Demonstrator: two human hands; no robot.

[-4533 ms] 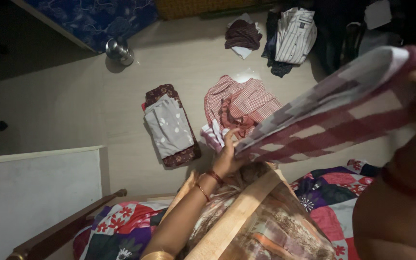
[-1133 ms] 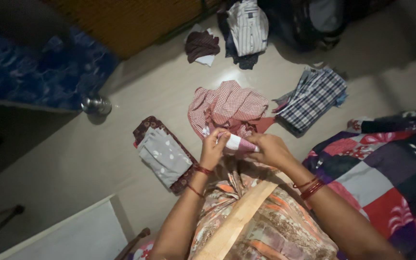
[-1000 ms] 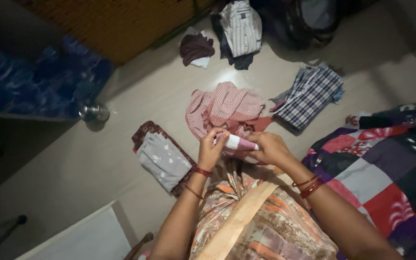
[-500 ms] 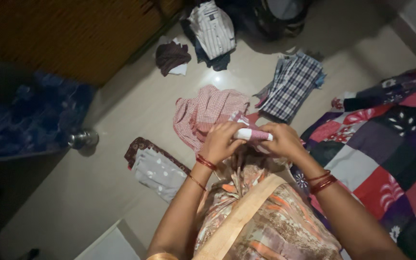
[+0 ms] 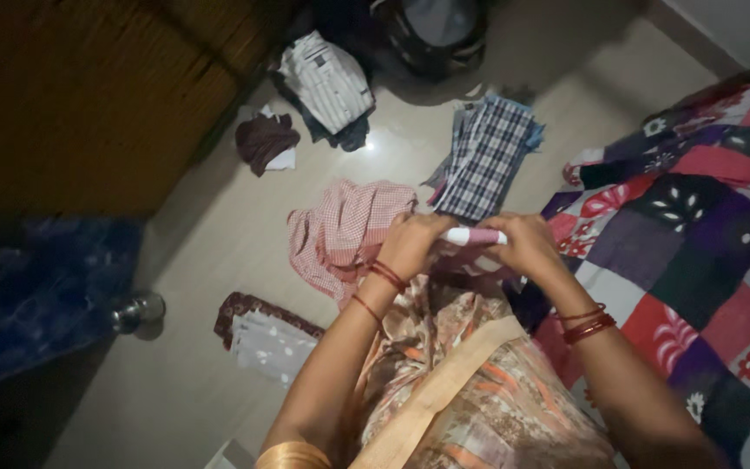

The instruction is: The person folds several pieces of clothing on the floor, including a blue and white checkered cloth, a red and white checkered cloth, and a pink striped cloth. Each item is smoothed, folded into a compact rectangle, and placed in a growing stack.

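Observation:
My left hand (image 5: pixel 412 242) and my right hand (image 5: pixel 527 244) are both closed on a small white and pink cloth (image 5: pixel 472 236), stretched between them at waist height. Red bangles circle both wrists. Just beyond my left hand a red checked shirt (image 5: pixel 340 230) lies crumpled on the floor. A blue and white plaid garment (image 5: pixel 483 156) lies on the floor past the cloth I hold.
A patchwork quilt (image 5: pixel 696 226) covers a bed at the right. A folded grey cloth on a maroon one (image 5: pixel 264 340) lies at lower left, a steel pot (image 5: pixel 136 310) beyond it. A striped shirt pile (image 5: pixel 327 87) and a dark cloth (image 5: pixel 264 139) sit near a wooden door.
A large pink striped cloth held up high at first is gone; both hands now hold a small white and pink cloth. The view has swung left, shifting the floor clothes rightward.

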